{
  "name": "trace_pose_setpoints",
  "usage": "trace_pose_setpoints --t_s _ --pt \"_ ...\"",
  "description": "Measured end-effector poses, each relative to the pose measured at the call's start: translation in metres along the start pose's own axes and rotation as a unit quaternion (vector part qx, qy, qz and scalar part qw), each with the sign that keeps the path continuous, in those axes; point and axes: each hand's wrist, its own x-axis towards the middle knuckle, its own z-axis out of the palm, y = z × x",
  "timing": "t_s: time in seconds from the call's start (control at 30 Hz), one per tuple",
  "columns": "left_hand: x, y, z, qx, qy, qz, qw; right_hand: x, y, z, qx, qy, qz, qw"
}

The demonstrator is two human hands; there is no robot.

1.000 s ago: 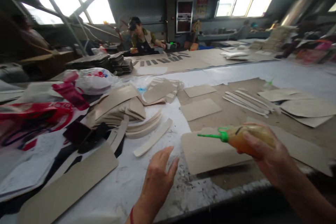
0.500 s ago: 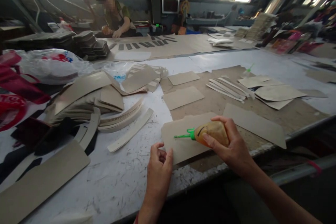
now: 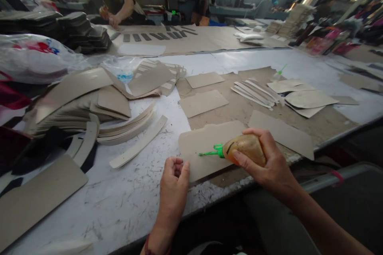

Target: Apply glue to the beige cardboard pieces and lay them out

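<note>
My right hand (image 3: 271, 164) is wrapped around a squeeze glue bottle (image 3: 247, 148) of amber colour with a green nozzle. The bottle lies nearly level, its nozzle pointing left over a flat beige board piece (image 3: 206, 136). Whether the tip touches the board cannot be made out. At the board's left end is my left hand (image 3: 172, 185), fingers curled in and thumb at the edge, closed on that end. Another beige board piece (image 3: 279, 135) lies right of the bottle, and two smaller rectangular pieces, one of them this nearer board (image 3: 204, 103), lie behind.
Left are a stack of beige panels (image 3: 70, 105), curved strips (image 3: 128, 131) and a plastic bag (image 3: 36, 57). Narrow strips (image 3: 254, 92) and a second green-tipped bottle (image 3: 277, 74) lie behind right. Across the table a person (image 3: 119, 6) works. The table edge runs close to me.
The view has tipped downward and shifted slightly, so the scene sits higher and further left. Both hands, the bottle and the board keep nearly the same places relative to each other.
</note>
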Motion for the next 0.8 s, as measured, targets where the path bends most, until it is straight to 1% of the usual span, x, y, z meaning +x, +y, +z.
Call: trace_pose_setpoints --t_s 0.2,0.3,0.37,0.47,0.53,0.6,0.7,0.8 --pt "0.000 0.004 0.000 -0.001 0.006 -0.006 1.000 0.006 -0.007 0.014 -0.011 0.020 -0.063 0.998" --pt "0.001 0.005 0.000 -0.007 0.007 -0.008 1.000 0.006 -0.009 0.020 -0.005 0.017 -0.078 0.997" --pt "0.002 0.005 0.000 -0.009 0.006 -0.006 1.000 0.004 -0.009 0.019 0.012 0.004 -0.066 0.998" --pt "0.002 0.003 -0.001 -0.009 0.005 -0.002 1.000 -0.002 -0.004 0.009 0.052 -0.025 -0.002 0.998" --pt "0.001 0.000 -0.002 -0.009 0.002 -0.002 1.000 -0.007 0.002 -0.001 0.070 -0.018 0.039 0.997" --pt "0.000 -0.002 -0.004 -0.009 -0.004 -0.003 1.000 -0.011 0.007 -0.011 0.073 0.007 0.068 0.995" --pt "-0.001 -0.005 -0.004 -0.008 -0.003 -0.002 1.000 -0.015 0.013 -0.017 0.074 0.030 0.079 0.994" --pt "-0.003 -0.005 -0.003 -0.002 0.000 0.002 1.000 -0.016 0.013 -0.014 0.071 0.027 0.055 0.996"
